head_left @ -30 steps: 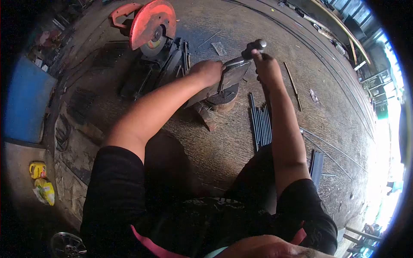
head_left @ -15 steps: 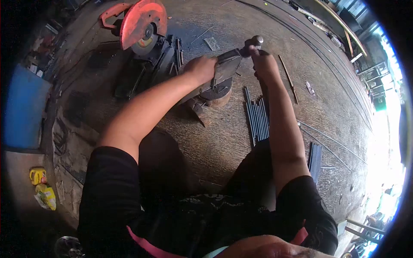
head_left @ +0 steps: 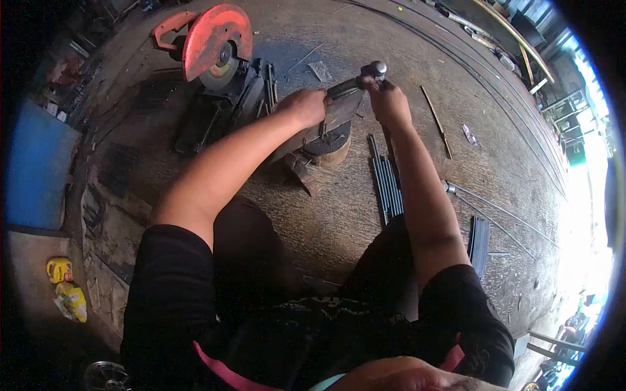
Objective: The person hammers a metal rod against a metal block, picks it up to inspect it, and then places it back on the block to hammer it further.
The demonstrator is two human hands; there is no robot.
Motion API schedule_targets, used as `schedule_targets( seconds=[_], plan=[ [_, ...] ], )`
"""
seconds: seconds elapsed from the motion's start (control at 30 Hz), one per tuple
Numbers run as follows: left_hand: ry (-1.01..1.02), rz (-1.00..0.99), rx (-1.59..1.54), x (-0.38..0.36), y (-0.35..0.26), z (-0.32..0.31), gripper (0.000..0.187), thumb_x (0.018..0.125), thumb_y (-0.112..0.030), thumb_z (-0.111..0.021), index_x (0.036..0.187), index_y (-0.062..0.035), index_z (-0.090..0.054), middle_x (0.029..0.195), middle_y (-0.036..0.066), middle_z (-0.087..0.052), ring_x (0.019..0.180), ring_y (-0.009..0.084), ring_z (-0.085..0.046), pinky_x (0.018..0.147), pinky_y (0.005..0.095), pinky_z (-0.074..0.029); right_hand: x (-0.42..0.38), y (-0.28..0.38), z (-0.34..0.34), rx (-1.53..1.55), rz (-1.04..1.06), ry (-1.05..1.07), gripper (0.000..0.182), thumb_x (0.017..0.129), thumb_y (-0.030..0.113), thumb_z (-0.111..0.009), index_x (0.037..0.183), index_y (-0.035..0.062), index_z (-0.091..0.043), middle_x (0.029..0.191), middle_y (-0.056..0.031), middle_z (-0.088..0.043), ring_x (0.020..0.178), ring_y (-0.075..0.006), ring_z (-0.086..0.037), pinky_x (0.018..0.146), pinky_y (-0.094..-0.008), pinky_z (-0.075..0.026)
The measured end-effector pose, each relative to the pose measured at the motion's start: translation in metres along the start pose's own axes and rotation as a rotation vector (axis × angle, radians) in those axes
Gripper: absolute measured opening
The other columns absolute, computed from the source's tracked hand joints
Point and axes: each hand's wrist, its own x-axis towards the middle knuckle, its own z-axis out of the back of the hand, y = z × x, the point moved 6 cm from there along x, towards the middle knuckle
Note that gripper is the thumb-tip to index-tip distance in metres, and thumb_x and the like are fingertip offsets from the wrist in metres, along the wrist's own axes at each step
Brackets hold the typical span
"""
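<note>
Hammer (head_left: 374, 69) and right hand (head_left: 390, 104) have come down and toward the left hand (head_left: 305, 107) since the frame half a second ago, so the hammer's head now sits beside the far end of the dark bar (head_left: 343, 88). That bar runs along the top edge of the plate (head_left: 343, 111), between the two hands. Right fingers wrap the hammer's handle close under its head, with the thumb up against it. Left fingers curl over at the bar's near end, but their tips are hidden; I cannot tell whether they pinch it or only rest there.

Such a high grip should suit short, controlled taps; the left knuckles want to stay well clear of the striking line, and the plate should be steady before force goes in.

Just below the left fingers stands the round block (head_left: 334, 148). Below the right fingers lies a bundle of rods (head_left: 386, 186); to their right, a thin strip (head_left: 437, 122). Beyond the left fingers, up and to the left, stands the red-guarded saw (head_left: 218, 42).
</note>
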Motion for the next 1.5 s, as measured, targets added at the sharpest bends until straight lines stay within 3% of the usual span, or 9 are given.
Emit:
schedule_targets(
  seconds=[0.13,0.37,0.63,0.73,1.03,1.13,1.27,1.33,1.5],
  plan=[
    [-0.014,0.013,-0.029,-0.007,0.003,-0.002,0.036,0.096,-0.032,-0.043,0.105,-0.0045,-0.064,0.103,0.023,-0.065,0.097,0.0416,-0.062,0.085,0.0513,-0.047,0.001,-0.005,0.017,0.125,-0.022,-0.045,0.059,0.091,0.057,-0.054,0.099,-0.0006,-0.063,0.062,-0.0061,-0.057,0.052,-0.0167,-0.057,0.051,-0.0337,-0.046],
    [-0.055,0.041,-0.021,-0.008,0.011,0.005,0.033,0.097,-0.031,-0.042,0.1,-0.0055,-0.063,0.099,0.022,-0.065,0.095,0.0414,-0.062,0.08,0.0523,-0.048,-0.022,0.053,0.088,0.586,0.124,-0.278,0.044,0.094,0.045,-0.058,0.1,0.0014,-0.065,0.062,-0.0004,-0.056,0.051,-0.0084,-0.052,0.046,-0.0268,-0.041],
    [-0.135,-0.08,-0.036,0.002,0.004,0.004,0.03,0.096,-0.03,-0.044,0.104,-0.0059,-0.06,0.095,0.021,-0.066,0.088,0.0429,-0.063,0.075,0.0531,-0.049,-0.002,0.003,-0.005,-0.092,0.084,-0.094,0.066,0.09,0.06,-0.047,0.111,-0.0003,-0.064,0.095,-0.0264,-0.067,0.099,-0.0451,-0.062,0.082,-0.0467,-0.051],
    [-0.145,-0.066,0.015,-0.009,0.001,0.004,0.03,0.096,-0.031,-0.046,0.101,-0.0051,-0.059,0.091,0.022,-0.065,0.086,0.0427,-0.063,0.074,0.0535,-0.049,0.001,0.013,0.014,0.034,0.053,0.004,0.058,0.091,0.057,-0.054,0.097,0.0002,-0.065,0.064,-0.0078,-0.06,0.054,-0.0164,-0.059,0.051,-0.0323,-0.047],
    [-0.196,-0.13,0.065,-0.007,0.002,0.005,0.025,0.093,-0.028,-0.05,0.096,-0.006,-0.062,0.088,0.02,-0.067,0.084,0.039,-0.065,0.073,0.0512,-0.05,-0.011,0.052,0.06,0.426,0.292,-0.326,0.046,0.091,0.046,-0.061,0.095,0.0005,-0.062,0.06,-0.0033,-0.055,0.05,-0.011,-0.055,0.045,-0.0266,-0.043],
    [-0.212,-0.166,0.047,-0.011,-0.003,0.007,0.023,0.091,-0.025,-0.052,0.096,-0.0062,-0.062,0.089,0.02,-0.067,0.086,0.0389,-0.065,0.074,0.0511,-0.051,0.003,0.016,-0.005,-0.197,0.038,0.059,0.065,0.094,0.059,-0.044,0.113,-0.0003,-0.062,0.082,-0.0198,-0.069,0.075,-0.0332,-0.068,0.07,-0.043,-0.051],
    [-0.171,-0.126,0.023,-0.005,0.008,0.001,0.021,0.092,-0.021,-0.052,0.1,-0.0032,-0.06,0.091,0.023,-0.065,0.089,0.043,-0.062,0.077,0.0516,-0.049,-0.008,0.004,-0.017,0.114,-0.109,0.169,0.064,0.091,0.062,-0.046,0.107,0.0029,-0.067,0.099,-0.0257,-0.067,0.1,-0.0411,-0.064,0.085,-0.0446,-0.05],
    [-0.154,-0.118,0.046,-0.008,0.006,0.007,0.023,0.092,-0.022,-0.053,0.104,-0.0038,-0.06,0.093,0.024,-0.065,0.09,0.0428,-0.062,0.077,0.0519,-0.049,-0.003,0.017,0.001,0.012,0.129,-0.024,0.058,0.092,0.055,-0.054,0.099,-0.002,-0.065,0.064,-0.0084,-0.059,0.055,-0.0185,-0.059,0.054,-0.0347,-0.048],
    [-0.15,-0.12,0.036,-0.007,0.009,0.0,0.029,0.091,-0.026,-0.054,0.112,-0.0053,-0.058,0.095,0.022,-0.065,0.091,0.0416,-0.063,0.077,0.052,-0.049,-0.013,0.056,0.065,0.31,0.301,-0.366,0.048,0.091,0.048,-0.06,0.095,-0.0003,-0.064,0.061,-0.004,-0.058,0.051,-0.0115,-0.056,0.048,-0.028,-0.044]
  ],
)
